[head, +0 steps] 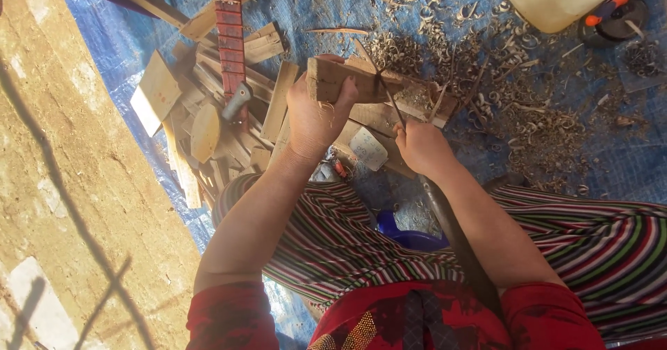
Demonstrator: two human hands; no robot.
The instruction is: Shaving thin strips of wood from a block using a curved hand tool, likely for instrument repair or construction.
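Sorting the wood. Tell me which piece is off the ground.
The flat wood block gripped in the left hand; the other offcuts lie loose on the blue tarp.

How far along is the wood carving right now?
Plenty is already cut: wood shavings cover the blue tarp. In hand: the left hand grips a wooden block while the right hand works a long-handled blade against it. Left: a pile of wood pieces lies beside.
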